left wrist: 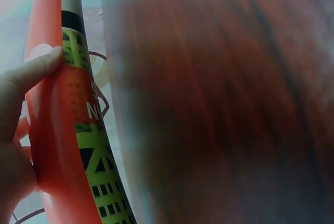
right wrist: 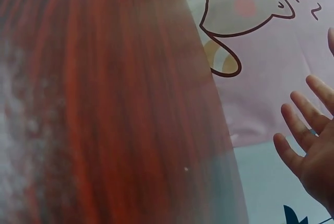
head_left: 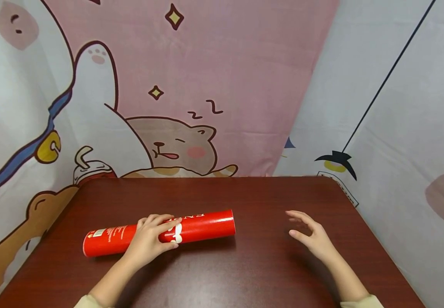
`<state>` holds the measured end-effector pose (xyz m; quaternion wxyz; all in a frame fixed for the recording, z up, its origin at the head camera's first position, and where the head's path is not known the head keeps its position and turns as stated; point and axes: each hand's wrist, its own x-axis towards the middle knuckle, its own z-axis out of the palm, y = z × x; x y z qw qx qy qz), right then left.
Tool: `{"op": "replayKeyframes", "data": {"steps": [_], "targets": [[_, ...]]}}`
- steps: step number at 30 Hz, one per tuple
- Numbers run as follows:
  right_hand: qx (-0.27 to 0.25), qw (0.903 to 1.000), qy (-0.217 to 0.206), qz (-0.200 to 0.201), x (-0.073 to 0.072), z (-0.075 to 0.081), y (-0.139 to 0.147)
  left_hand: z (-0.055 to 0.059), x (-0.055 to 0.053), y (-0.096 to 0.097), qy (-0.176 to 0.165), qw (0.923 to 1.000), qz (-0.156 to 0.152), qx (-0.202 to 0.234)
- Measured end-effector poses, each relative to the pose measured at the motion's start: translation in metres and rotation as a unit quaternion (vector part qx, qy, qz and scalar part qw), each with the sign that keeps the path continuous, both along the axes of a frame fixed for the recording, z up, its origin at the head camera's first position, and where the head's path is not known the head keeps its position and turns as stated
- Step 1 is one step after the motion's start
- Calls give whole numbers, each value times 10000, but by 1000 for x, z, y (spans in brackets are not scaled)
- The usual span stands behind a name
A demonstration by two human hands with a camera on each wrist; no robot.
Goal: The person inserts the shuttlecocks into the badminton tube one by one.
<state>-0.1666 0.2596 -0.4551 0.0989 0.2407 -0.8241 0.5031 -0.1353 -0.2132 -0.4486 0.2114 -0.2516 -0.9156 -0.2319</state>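
A long red cylindrical tube (head_left: 206, 226) with white lettering and a barcode near its left end lies crosswise over the table, its right end slightly farther back. My left hand (head_left: 153, 236) grips the tube around its middle, fingers over the top and thumb on the near side. In the left wrist view, the tube (left wrist: 55, 130) also shows a lime-green side with black patterning, and the thumb presses along it. My right hand (head_left: 316, 240) hovers over the right side of the table, apart from the tube. Its fingers (right wrist: 300, 122) are spread and hold nothing.
The dark reddish-brown table (head_left: 260, 265) has a glossy top, with its far edge near a cloth backdrop (head_left: 252, 85) printed with cartoon animals. More printed cloth (head_left: 406, 141) hangs along the right side.
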Motion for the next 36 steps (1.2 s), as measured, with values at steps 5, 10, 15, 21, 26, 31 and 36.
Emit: {"op": "replayKeyframes", "data": {"steps": [5, 10, 15, 21, 26, 31, 36], "targets": [[58, 9999, -106, -23, -1, -7, 4, -5, -1, 1, -49, 9999, 39, -121], [94, 9999, -104, -58, 1, -6, 5, -9, -3, 3, 9, 9998, 27, -187], [102, 9999, -83, -87, 2, -6, 5, -11, -4, 4, 75, 9998, 56, -191], [53, 9999, -44, -125, 3, -6, 5, -13, -5, 4, -36, 9992, 143, -371], [-3, 9998, -81, -166, 3, -4, 5, -14, -5, 4, -49, 9989, 166, -432], [-24, 9998, -101, -182, 3, -4, 6, -14, -7, 5, -13, 9988, 152, -463], [-63, 9997, -144, -193, 2, -4, 6, -14, -8, 5, -30, 9987, 147, -481]]}}
